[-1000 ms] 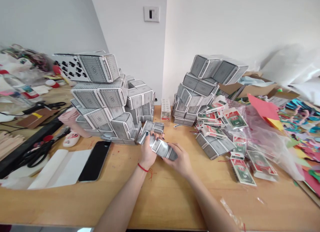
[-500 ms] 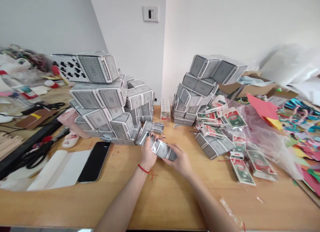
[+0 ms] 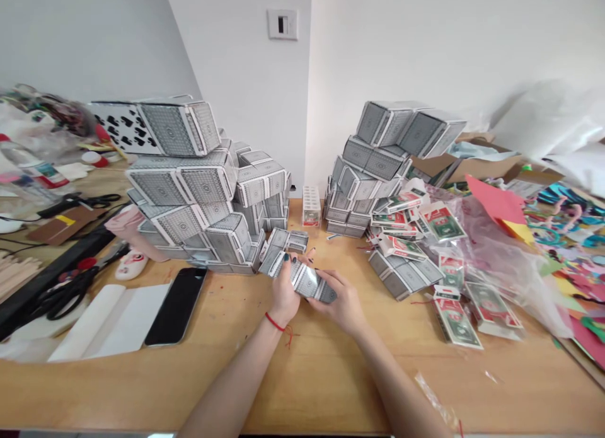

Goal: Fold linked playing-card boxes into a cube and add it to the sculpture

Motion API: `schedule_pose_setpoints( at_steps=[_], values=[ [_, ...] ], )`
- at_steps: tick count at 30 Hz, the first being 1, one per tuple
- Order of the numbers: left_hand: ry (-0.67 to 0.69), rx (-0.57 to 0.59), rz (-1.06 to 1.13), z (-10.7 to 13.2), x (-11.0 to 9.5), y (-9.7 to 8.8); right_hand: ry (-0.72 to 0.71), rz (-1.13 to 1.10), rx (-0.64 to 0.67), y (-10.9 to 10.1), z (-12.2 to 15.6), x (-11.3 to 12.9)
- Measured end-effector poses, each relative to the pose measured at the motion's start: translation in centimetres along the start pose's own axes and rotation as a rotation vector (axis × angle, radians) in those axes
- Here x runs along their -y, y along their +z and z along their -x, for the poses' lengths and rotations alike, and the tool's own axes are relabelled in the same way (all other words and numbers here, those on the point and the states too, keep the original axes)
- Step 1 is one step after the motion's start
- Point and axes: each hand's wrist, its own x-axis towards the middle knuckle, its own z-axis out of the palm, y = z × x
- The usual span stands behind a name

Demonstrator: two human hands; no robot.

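Note:
Both hands hold one small grey patterned card box (image 3: 306, 280) just above the wooden table (image 3: 307, 368). My left hand (image 3: 282, 292) grips its left end with the fingers curled over the top. At the box's right end, my right hand (image 3: 343, 302) is wrapped around it from below. A tall stack of the same grey boxes (image 3: 198, 186) rises just beyond my left hand. Beyond and to the right of my right hand stands a second stack (image 3: 378, 157).
A black phone (image 3: 176, 305) and white sheets (image 3: 106, 321) lie at the left, with scissors (image 3: 66, 293) further left. Red-and-green card packs (image 3: 454, 318) and a clear plastic bag (image 3: 501, 255) sit at the right, coloured paper scraps (image 3: 571, 249) beyond them.
Both hands and the box have barely shifted; my left fingers have moved slightly along the box's left end.

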Motion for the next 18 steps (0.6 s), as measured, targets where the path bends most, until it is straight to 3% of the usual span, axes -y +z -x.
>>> schedule_pose_setpoints(
  at_steps=[10,15,18],
  values=[
    [-0.024,0.013,-0.164,-0.2,0.9,-0.6,0.042,-0.01,0.035,-0.2,-0.1,-0.6],
    [-0.047,0.106,-0.286,-0.3,0.3,-0.6,0.049,-0.11,0.06,-1.9,-0.7,-1.0],
    [-0.059,0.087,-0.308,-0.3,-0.4,-0.6,0.072,-0.254,0.073,-3.2,-0.8,-1.4]
  ],
)
